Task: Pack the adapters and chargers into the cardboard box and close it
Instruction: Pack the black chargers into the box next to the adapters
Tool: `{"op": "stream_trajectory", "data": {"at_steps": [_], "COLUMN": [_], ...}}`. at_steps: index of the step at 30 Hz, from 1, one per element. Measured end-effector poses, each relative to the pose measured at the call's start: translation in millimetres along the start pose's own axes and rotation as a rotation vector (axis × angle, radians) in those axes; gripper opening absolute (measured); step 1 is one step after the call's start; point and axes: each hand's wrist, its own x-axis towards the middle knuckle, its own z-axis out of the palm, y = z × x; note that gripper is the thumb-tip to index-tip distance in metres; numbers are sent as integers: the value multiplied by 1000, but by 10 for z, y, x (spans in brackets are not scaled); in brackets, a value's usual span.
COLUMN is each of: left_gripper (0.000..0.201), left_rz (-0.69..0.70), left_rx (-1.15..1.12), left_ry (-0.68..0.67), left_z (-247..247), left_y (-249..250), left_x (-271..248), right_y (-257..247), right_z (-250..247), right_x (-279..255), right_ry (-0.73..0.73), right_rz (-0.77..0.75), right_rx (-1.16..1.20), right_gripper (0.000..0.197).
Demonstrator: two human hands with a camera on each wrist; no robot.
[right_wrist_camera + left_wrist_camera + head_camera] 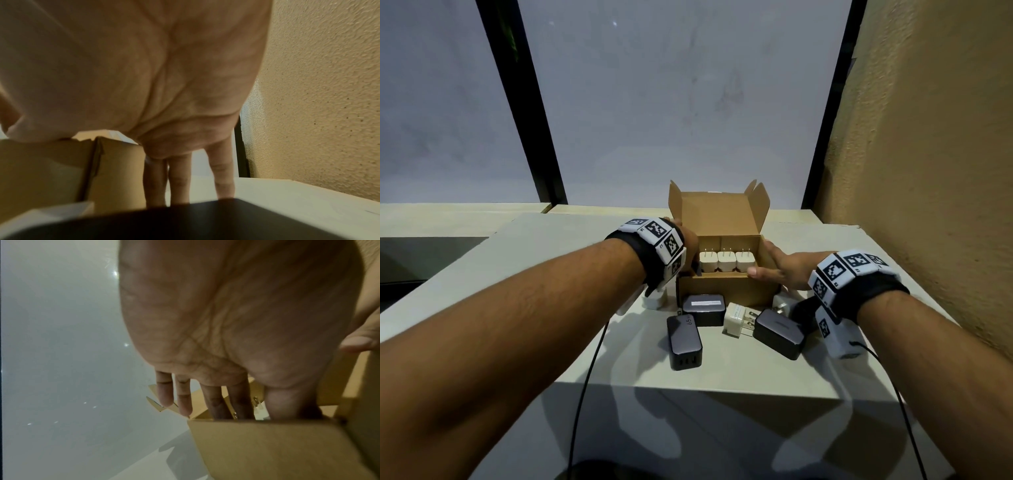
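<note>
At centre frame both flat, unclenched hands, left hand (690,245) and right hand (777,270), brace the light, flimsy-walled cardboard box (726,287) on the bench (551,274), best steadied by its side walls.

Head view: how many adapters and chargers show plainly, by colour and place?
White adapters in the cardboard box: 3
Black chargers on the table: 3
White adapter on the table: 1
Total: 7, not counting half-hidden pieces.
</note>
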Motion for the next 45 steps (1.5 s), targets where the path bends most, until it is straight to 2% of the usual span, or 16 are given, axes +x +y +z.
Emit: {"op": "stream_trajectory", "data": {"at_steps": [3, 6, 9, 13, 15, 17, 21, 26, 28, 30, 33, 37, 41, 45], "left_gripper": [42, 47, 36, 24, 14, 15, 43, 71, 87, 95, 92, 87, 87, 67], "left_rz": [75, 90, 178, 198, 209, 252, 309, 116, 87, 58, 39, 105, 197, 239], "left_rx": [-114, -368, -584, -676, -789, -871, -847, -838, -749, -723, -753, -720, -804, -985], "left_ry": [27, 179, 301, 339, 420, 464, 312, 220, 183, 196, 157, 137, 202, 304], "left_z": [-58, -109, -52, 173, 268, 293, 293, 448, 509, 548, 535, 495, 497, 513], "left_y": [26, -7, -61, -155, -204, -185, 70, 444, 547, 585, 539, 431, 296, 177], "left_x": [-117, -297, -455, -633, -736, -862, -1109, -1306, -1350, -1349, -1333, -1321, -1345, -1337], "right_y": [14, 32, 33, 21, 15, 9, -1, -21, -32, -35, -29, -17, -30, -24], "right_z": [29, 86, 123, 123, 117, 111, 116, 106, 89, 82, 102, 112, 95, 107], "right_x": [1, 35, 49, 21, 14, 11, -24, -63, -83, -100, -85, -71, -91, -73], "right_ry": [-1, -7, 7, 34, 20, 1, 28, 24, 30, 38, 30, 11, 3, -1], "right_rz": [-6, 34, 59, 63, 55, 45, 30, 12, -4, 3, 7, 16, 27, 18], "right_rx": [24, 30, 41, 44, 50, 62, 69, 64, 62, 47, 65, 106, 107, 125], "right_gripper": [83, 86, 86, 85, 86, 86, 84, 81, 79, 78, 80, 81, 80, 82]}}
